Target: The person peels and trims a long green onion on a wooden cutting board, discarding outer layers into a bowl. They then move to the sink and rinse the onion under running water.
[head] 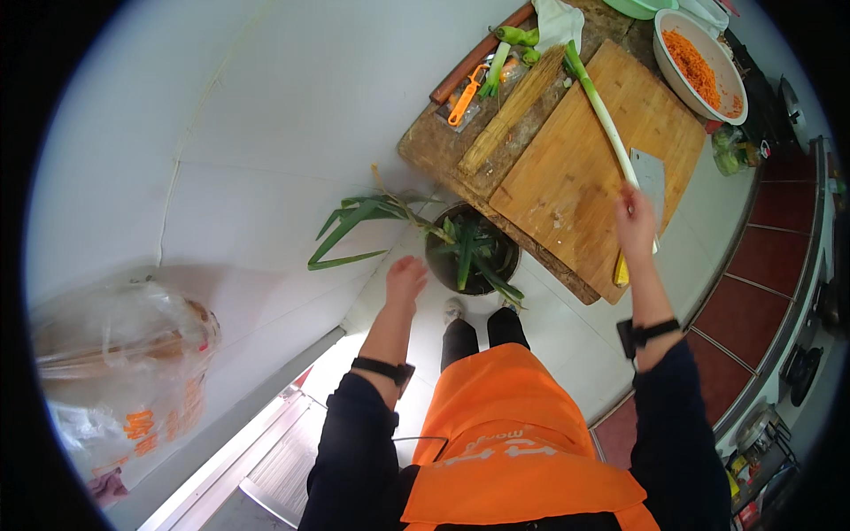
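Observation:
A long, trimmed green onion stalk lies across a wooden cutting board. My right hand is around its white lower part, and the tip of that end shows past my wrist. Under the stalk and hand is a cleaver, whose yellow handle sticks out beside my wrist. My left hand hovers left of a dark bin, fingers loosely curled, with nothing visible in it. Green onion leaves lie in the bin, and a long leafy piece hangs over its rim.
On the wooden table lie a straw brush, an orange peeler, green peppers and a rolling pin. A bowl of shredded carrot stands at the far right. Plastic bags hang at left.

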`<state>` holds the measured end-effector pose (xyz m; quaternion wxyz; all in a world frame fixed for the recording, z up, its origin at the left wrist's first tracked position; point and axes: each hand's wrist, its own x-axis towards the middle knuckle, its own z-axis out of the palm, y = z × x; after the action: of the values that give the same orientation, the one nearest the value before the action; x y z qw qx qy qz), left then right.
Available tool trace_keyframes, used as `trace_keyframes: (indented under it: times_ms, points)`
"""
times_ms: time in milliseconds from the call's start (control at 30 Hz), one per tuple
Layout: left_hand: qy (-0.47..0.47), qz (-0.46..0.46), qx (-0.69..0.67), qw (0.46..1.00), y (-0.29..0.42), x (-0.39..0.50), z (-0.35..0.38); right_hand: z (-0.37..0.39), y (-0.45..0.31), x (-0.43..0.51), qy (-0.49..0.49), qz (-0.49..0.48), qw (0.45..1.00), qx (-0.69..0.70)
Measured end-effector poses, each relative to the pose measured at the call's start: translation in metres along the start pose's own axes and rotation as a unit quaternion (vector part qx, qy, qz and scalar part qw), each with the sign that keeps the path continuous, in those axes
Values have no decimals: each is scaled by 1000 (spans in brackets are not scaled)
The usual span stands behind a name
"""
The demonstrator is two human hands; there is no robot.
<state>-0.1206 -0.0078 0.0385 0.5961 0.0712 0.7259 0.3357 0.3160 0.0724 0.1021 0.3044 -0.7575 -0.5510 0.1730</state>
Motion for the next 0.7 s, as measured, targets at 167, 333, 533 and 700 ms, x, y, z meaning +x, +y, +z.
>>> trace_keyframes:
  times_ms: [167, 333, 533, 700]
  points:
    - [101, 15, -51, 993, 33, 59, 13, 22, -44, -150, -218, 119, 931, 267]
    - [163, 125, -111, 972, 41, 101, 16, 35, -69, -257, -296, 319, 811, 390]
    - [102, 124, -142, 977, 64, 127, 3, 40, -86, -295, -290, 276, 859, 320]
    - [46, 184, 2, 982, 32, 109, -5, 41, -106, -275, -289, 324, 832, 346]
